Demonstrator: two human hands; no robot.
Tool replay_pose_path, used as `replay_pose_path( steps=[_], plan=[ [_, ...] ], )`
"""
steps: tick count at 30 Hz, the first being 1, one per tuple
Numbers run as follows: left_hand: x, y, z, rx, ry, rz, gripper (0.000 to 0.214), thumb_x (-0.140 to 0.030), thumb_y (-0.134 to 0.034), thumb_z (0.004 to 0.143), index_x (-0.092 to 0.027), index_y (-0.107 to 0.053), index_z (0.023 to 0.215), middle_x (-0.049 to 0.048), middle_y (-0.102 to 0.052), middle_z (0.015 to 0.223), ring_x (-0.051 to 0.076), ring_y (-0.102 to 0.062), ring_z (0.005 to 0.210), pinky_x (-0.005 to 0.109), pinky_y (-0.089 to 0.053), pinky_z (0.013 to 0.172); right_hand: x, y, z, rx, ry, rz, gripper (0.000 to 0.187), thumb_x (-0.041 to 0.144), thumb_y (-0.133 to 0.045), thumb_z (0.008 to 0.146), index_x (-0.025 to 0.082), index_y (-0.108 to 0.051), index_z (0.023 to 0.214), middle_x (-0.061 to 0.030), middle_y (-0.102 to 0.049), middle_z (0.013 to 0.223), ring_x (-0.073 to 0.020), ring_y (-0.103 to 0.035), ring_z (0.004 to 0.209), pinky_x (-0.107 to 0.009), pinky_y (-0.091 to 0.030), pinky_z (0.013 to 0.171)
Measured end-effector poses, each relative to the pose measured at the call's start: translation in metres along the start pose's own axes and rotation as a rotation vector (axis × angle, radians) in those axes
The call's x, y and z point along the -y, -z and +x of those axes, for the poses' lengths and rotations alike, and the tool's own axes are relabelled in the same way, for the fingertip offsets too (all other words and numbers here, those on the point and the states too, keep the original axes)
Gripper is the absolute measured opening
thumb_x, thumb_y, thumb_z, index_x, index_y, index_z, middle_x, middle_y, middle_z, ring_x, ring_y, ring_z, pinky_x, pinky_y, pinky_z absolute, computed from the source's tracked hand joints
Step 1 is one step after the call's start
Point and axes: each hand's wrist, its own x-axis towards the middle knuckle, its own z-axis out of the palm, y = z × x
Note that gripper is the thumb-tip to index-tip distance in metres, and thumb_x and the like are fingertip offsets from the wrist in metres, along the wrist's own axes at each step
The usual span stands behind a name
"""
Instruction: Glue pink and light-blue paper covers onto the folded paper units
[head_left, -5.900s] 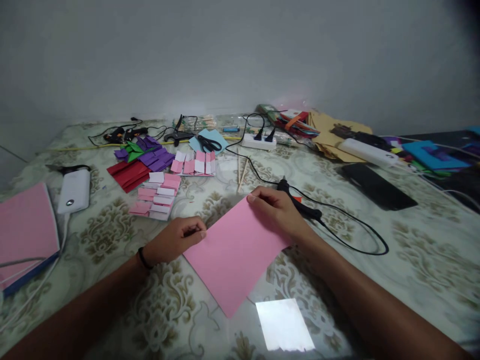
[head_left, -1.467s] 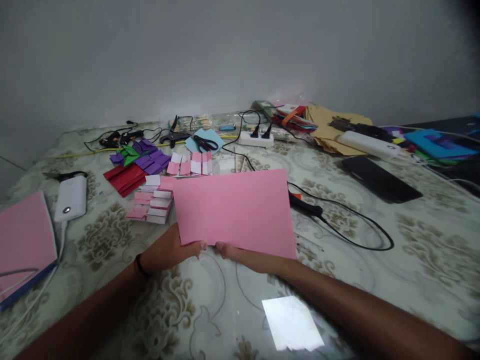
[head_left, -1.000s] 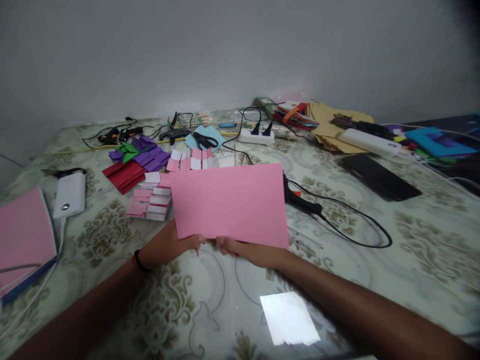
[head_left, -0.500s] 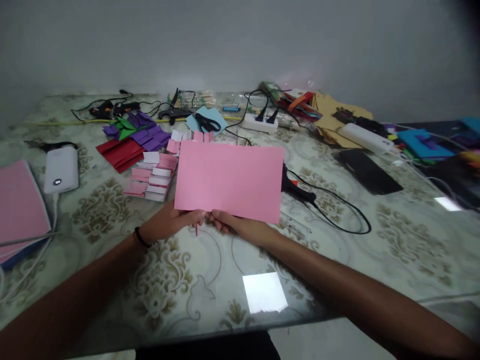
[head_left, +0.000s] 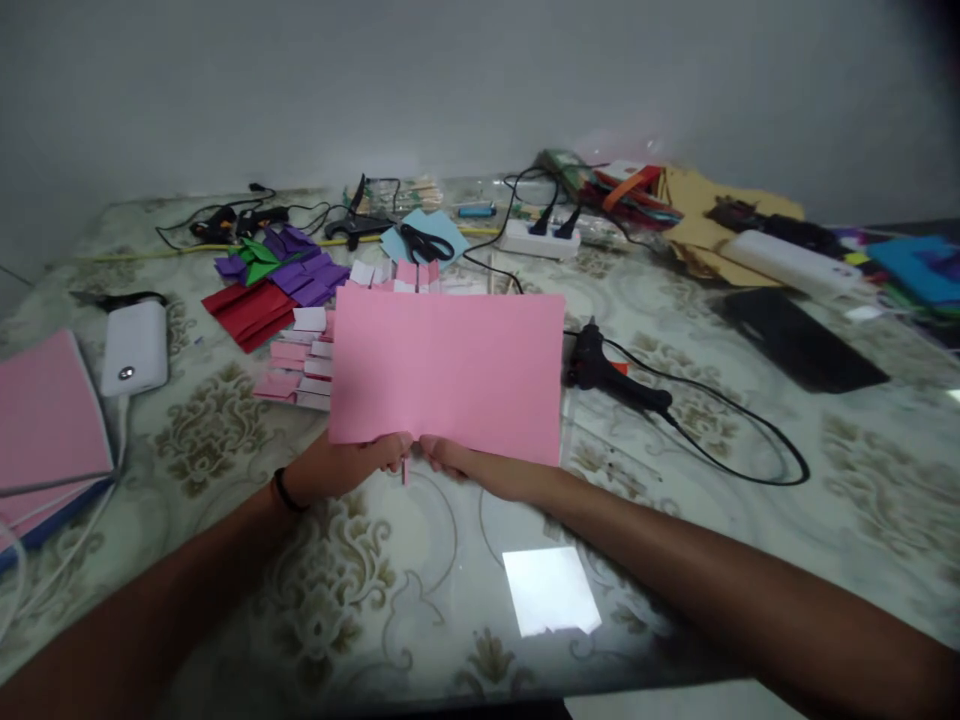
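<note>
A pink sheet of paper (head_left: pixel 448 370) is held up over the table, its broad face toward me. My left hand (head_left: pixel 367 463) pinches its lower edge near the middle, and my right hand (head_left: pixel 461 463) pinches the same edge just beside it. Both thumbs lie along the near side; most of the other fingers are hidden beneath. A thin pink strip (head_left: pixel 406 472) shows below my left fingertips. Behind the sheet's left side, folded pink and white paper pieces (head_left: pixel 289 370) lie partly covered. A black glue gun (head_left: pixel 615 375) rests just right of the sheet.
A white power bank (head_left: pixel 135 345) and pink sheets (head_left: pixel 49 410) lie at left. Red (head_left: pixel 247 310) and purple (head_left: pixel 311 275) folded papers, scissors (head_left: pixel 425 242) and a power strip (head_left: pixel 540 240) sit farther back. A dark flat object (head_left: pixel 802 338) lies at right, and the glue gun's cord loops nearby.
The view has shifted, so most table items appear farther right. The pink sheet sits slightly lower and left in view, uncovering more of the glue gun. Both hands keep their pinch.
</note>
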Motion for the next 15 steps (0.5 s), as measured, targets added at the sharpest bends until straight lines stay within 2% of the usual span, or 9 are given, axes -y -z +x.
replay_pose_path(
  steps=[4,9,15],
  plan=[
    [0.0012,0.0011,0.0026,0.093,-0.014,0.0,0.04,-0.049,-0.05,0.09,-0.023,-0.07,0.068,0.0011,-0.075,0.073,0.018,-0.068,0.075,0.029,-0.058,0.089,0.0001,0.002,0.0008,0.081,0.091,0.045,0.036,0.049,-0.044,0.1,0.026,-0.043,0.073,0.0038,-0.036,0.059,-0.019,-0.05,0.071,-0.031,-0.046,0.067],
    [-0.0014,0.0033,0.0031,0.088,0.036,0.025,0.041,-0.049,-0.047,0.091,-0.022,-0.064,0.065,0.002,-0.071,0.07,0.019,-0.067,0.075,0.03,-0.058,0.088,-0.001,0.0042,0.0022,0.079,0.115,0.015,0.035,0.046,-0.041,0.101,0.026,-0.045,0.074,0.003,-0.04,0.058,-0.0201,-0.053,0.076,-0.031,-0.048,0.071],
    [0.0017,-0.0003,0.0046,0.112,0.003,0.03,0.044,-0.05,-0.046,0.092,-0.021,-0.069,0.067,0.0017,-0.072,0.073,0.019,-0.068,0.076,0.029,-0.058,0.09,-0.0029,0.0048,0.003,0.075,0.124,-0.01,0.035,0.048,-0.044,0.099,0.025,-0.046,0.072,0.0036,-0.04,0.059,-0.0187,-0.054,0.075,-0.03,-0.048,0.069]
  ],
)
